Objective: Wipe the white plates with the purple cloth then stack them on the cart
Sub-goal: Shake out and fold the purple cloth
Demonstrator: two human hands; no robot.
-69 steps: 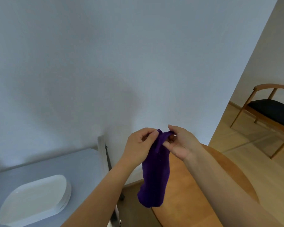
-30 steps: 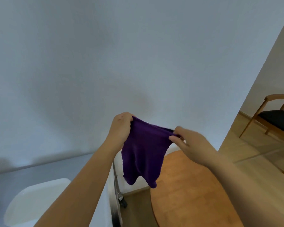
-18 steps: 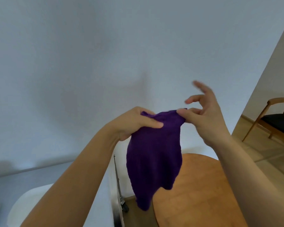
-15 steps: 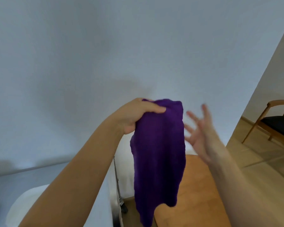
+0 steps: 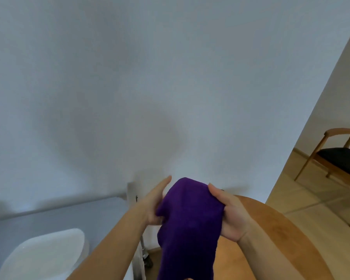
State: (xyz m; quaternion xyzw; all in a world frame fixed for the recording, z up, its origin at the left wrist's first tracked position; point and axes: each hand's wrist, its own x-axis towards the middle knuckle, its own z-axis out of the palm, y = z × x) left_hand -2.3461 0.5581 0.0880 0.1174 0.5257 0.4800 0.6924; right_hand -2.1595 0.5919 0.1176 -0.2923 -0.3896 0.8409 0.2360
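The cloth (image 5: 190, 223) is held up at lower centre of the frame, between the two hands, draped with its long axis running down toward the bottom edge, where its lower end is cut off. The right hand (image 5: 230, 215) is seen at the cloth's right edge, with the thumb laid over the front of the fabric near the top; the other fingers are hidden behind the cloth, so it can only be judged that the fabric is pinched between thumb and fingers. The left hand (image 5: 154, 203) is set against the cloth's left edge, its fingers straight and pressed together, pointing up and to the right; whether the thumb grips the fabric cannot be told.

The plates (image 5: 42, 255) are seen at lower left of the frame as a white stack on the grey cart (image 5: 55, 215), well apart from the cloth and below it. A round wooden table (image 5: 275, 239) lies under the right forearm at lower right.

The coming move is judged to turn on this: the plates lie down and to the left of the cloth, on the left hand's side, so the left hand is the nearer one for taking a plate while the cloth is kept in the right.
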